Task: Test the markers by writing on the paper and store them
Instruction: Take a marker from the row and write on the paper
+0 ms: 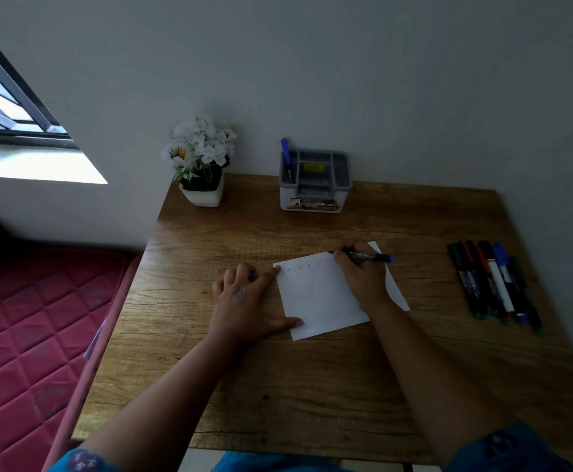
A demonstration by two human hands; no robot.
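Right hand [360, 274] is clamped round a black marker [366, 256], blue end pointing to 3 o'clock, tip down on the white paper [315, 301] near its top edge, just past a short row of faint marks. The left hand [244, 301] lies at 9 o'clock of the sheet, forefinger and thumb stretched out to pin the paper's left edge flat on the desk [312, 386], while the other fingers curl over something small and blue (its cap, perhaps, but too little shows to tell). The two hands sit apart, with the paper between them. Out at 3 o'clock, well clear of the right hand, a bundle of markers [492, 281] lies side by side on the wood. Up at 12 o'clock against the wall stands the grey organizer [315, 185], one blue marker [286, 158] upright in its left compartment, and at 11 o'clock a white pot of flowers [201, 161].
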